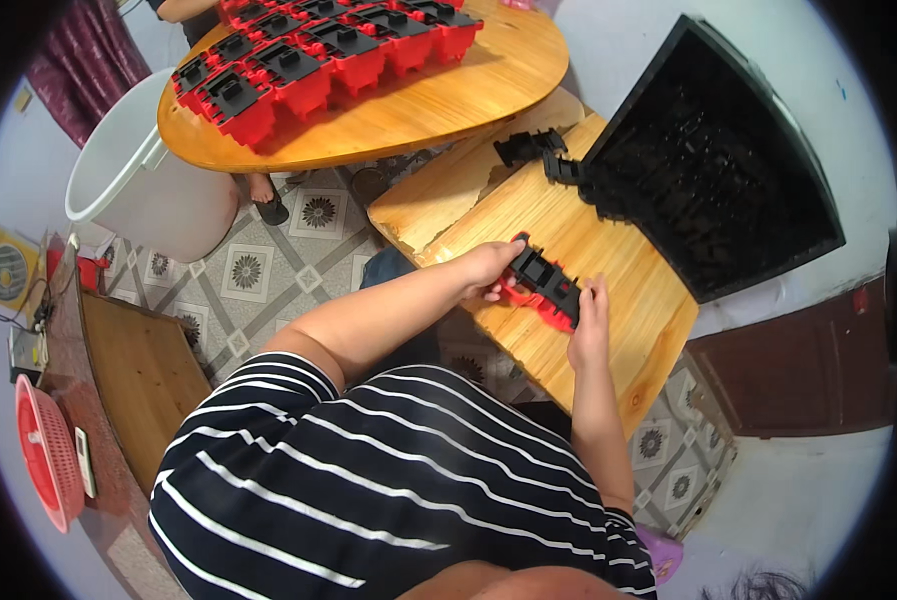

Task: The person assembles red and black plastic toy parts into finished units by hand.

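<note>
A red plastic part with a black plastic piece (544, 278) on its top is held between my hands, over the near part of the wooden table. My left hand (489, 268) grips its left end, thumb on top and fingers curled round the red side. At the right end, my right hand (591, 325) holds it with the thumb and fingers against the edge. The undersides of both grips are hidden. Beyond my hands, loose black plastic pieces (609, 200) lie heaped, spilling from a large black bin (719, 160) tipped on its side.
On an oval wooden table (529, 65) at the far left stand rows of red and black assemblies (329, 50). A white tub (159, 180) is on the tiled floor beside it. Another person (184, 10) stands behind. A pink basket (54, 455) sits at far left.
</note>
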The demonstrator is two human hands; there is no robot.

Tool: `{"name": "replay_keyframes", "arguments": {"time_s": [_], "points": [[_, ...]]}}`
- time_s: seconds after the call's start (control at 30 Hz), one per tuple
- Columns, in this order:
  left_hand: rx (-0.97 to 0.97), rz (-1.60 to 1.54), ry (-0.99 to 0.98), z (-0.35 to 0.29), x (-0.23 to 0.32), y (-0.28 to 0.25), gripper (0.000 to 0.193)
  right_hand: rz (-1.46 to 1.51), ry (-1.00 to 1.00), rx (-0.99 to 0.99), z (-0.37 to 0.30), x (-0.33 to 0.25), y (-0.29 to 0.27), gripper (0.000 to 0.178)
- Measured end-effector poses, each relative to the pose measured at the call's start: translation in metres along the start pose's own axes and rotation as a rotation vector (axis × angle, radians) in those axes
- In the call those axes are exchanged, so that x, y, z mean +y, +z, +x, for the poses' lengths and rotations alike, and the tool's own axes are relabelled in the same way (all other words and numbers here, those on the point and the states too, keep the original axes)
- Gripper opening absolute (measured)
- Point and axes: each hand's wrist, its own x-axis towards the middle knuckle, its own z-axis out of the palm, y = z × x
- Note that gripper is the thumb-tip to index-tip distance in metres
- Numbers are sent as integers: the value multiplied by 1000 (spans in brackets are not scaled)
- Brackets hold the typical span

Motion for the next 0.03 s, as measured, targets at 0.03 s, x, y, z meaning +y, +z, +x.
{"name": "replay_keyframes", "arguments": {"time_s": [0.03], "points": [[3,-11,24,1,3,-1,46,-11,-19,-15,5,-7,2,57]]}}
